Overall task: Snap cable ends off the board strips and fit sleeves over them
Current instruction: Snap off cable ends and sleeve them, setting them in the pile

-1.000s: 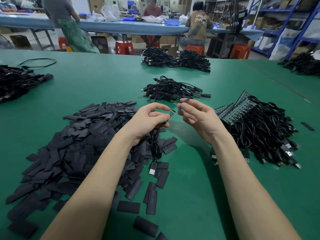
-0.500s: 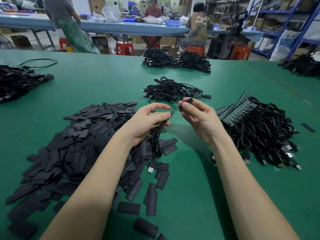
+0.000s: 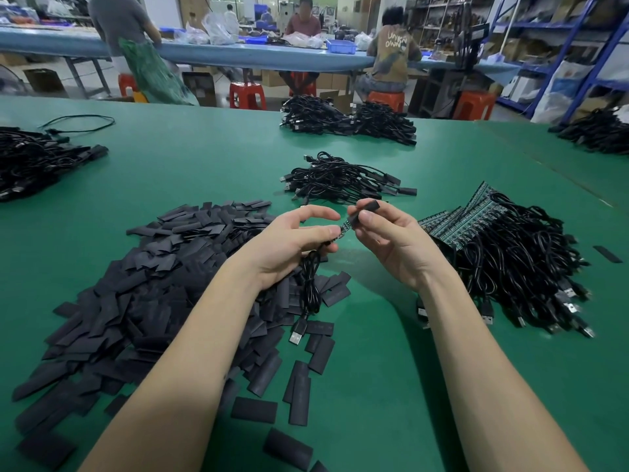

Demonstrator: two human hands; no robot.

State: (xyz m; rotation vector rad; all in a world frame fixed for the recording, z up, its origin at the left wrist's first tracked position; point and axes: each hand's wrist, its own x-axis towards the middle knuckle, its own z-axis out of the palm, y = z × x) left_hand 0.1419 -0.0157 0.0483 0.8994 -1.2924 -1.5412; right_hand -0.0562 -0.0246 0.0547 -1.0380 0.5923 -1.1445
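My left hand [image 3: 292,240] pinches a black cable [image 3: 311,287] just behind its small green board end [image 3: 344,228]; the cable hangs down to a USB plug [image 3: 296,332]. My right hand [image 3: 391,240] pinches a black sleeve [image 3: 365,210], whose open mouth meets the tip of the board end. A big heap of flat black sleeves [image 3: 143,287] lies at the left. At the right lies a pile of green board strips [image 3: 456,219] with black cables attached.
A pile of sleeved cables [image 3: 343,180] lies beyond my hands. More cable heaps lie at far centre [image 3: 347,119], far left [image 3: 37,158] and far right [image 3: 599,131]. A stray sleeve [image 3: 609,254] lies at the right. People work at a blue table [image 3: 238,52] behind.
My right hand has turned the sleeve and brought it down onto the tip of the board end. My left hand has kept its grip on the cable.
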